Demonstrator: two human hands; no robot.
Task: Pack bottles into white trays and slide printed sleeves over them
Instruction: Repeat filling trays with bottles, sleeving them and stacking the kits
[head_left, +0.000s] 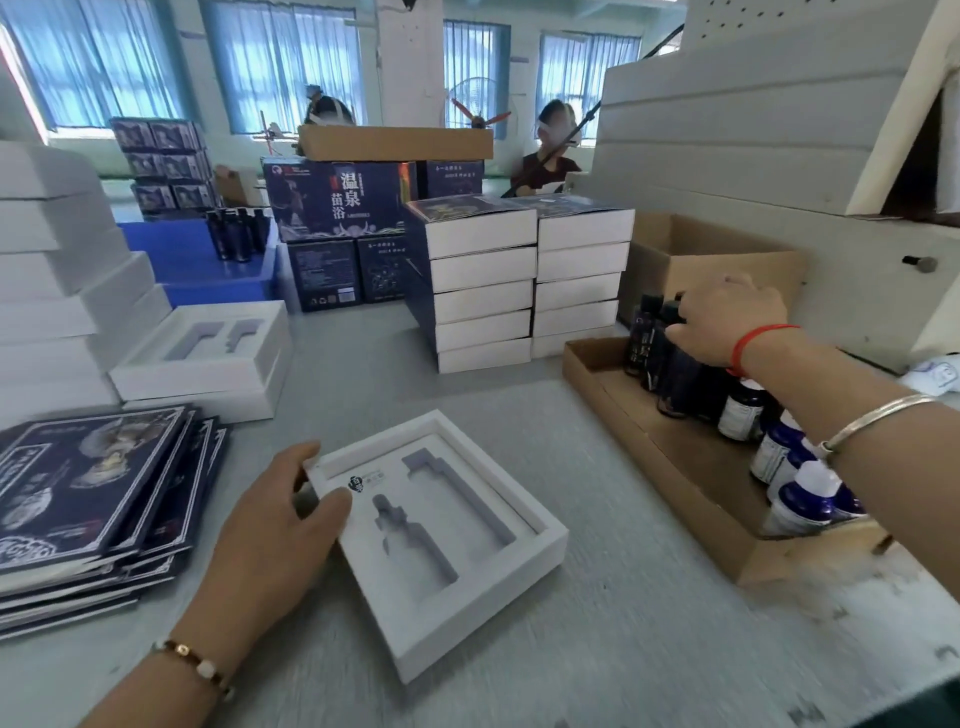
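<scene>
This is a packing workshop in a factory hall. Stacks of finished white boxes (480, 291), printed dark cartons (337, 200), piles of flat printed sleeves (93, 493) and cardboard trays of bottles (675, 467) cover the long grey surface (597, 649), and other workers sit behind.

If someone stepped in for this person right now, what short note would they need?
Left hand: holds the near-left corner of the white tray, thumb on its rim.
Right hand: reaching into the cardboard box, grip closing on a tall dark bottle; not lifted yet.
Tray: flat on the table, both cut-outs empty.
Sleeves: stacked flat at the left, untouched.
Finished packs: two stacks behind the tray.
White-capped bottles: nearer end of the same box.
Done: tray placed.
Left: fill both cut-outs, then slide a sleeve over the tray.
</scene>
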